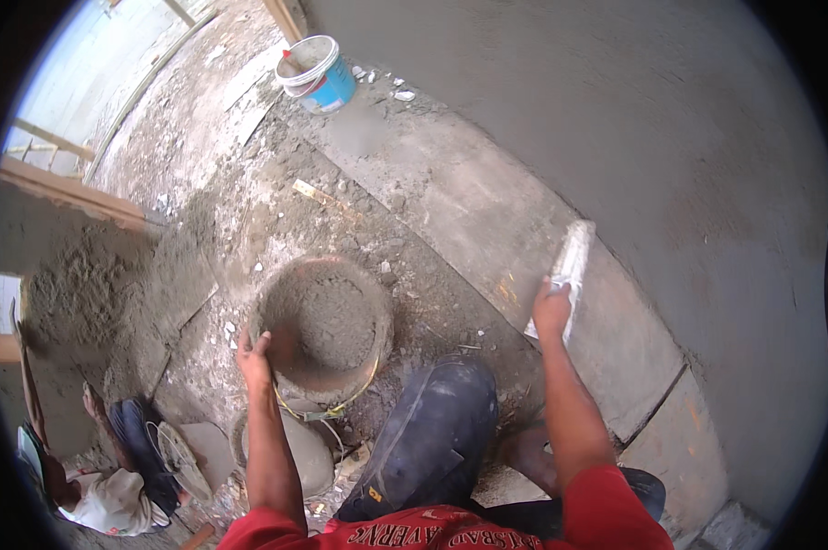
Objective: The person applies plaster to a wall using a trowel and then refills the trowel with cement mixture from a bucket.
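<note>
A round bucket [388, 316] caked with mortar stands in front of my knees, with wet grey mortar [339, 316] inside. My left hand [254, 359] is closed on its left rim, thumb over the edge. Out to the right, my right hand [552, 312] grips a long, flat, whitish plastering trowel [574, 252]; its handle is hidden in my fingers. That tool is over the pale floor strip, close to the foot of the grey wall.
A grey plastered wall [652, 119] rises along the right. A blue-and-white pail [331, 89] stands at the far end. Another mortar-stained bucket [306, 458] is beside my left forearm. At lower left a co-worker [116, 500] is near a tilted bucket [183, 458]. Rubble litters the floor.
</note>
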`<state>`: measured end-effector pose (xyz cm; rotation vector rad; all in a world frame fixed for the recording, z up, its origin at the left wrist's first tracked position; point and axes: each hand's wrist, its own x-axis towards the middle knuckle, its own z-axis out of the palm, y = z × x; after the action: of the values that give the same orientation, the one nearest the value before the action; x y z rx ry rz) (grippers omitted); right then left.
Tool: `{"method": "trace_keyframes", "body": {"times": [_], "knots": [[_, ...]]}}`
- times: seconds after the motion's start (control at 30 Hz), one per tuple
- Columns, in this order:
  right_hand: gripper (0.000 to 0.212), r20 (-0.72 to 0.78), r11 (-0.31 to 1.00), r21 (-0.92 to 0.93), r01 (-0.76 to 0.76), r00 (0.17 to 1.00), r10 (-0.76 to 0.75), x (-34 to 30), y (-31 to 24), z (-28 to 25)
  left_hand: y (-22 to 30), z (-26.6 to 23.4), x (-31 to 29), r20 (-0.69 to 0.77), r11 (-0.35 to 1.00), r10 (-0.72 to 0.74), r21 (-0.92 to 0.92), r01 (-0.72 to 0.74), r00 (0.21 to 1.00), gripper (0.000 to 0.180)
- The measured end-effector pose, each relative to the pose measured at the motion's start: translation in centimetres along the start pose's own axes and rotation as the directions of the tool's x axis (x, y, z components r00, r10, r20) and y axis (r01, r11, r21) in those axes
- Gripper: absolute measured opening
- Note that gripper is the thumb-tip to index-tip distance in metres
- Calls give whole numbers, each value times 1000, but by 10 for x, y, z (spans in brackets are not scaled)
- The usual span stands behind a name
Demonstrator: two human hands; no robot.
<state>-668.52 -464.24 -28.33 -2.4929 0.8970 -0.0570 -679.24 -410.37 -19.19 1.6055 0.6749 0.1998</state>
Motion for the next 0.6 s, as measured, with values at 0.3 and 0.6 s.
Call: {"method": "trace_keyframes", "body": {"times": [0.3,0.6], "knots": [[63,380,811,5,584,749,-542,16,-170,40,-1,60,-3,-281,977,74,214,-12,957,61],[48,409,739,48,672,661,-629,-23,-82,-223,-36,12,-45,-283,971,84,237,-16,955,56]]}}
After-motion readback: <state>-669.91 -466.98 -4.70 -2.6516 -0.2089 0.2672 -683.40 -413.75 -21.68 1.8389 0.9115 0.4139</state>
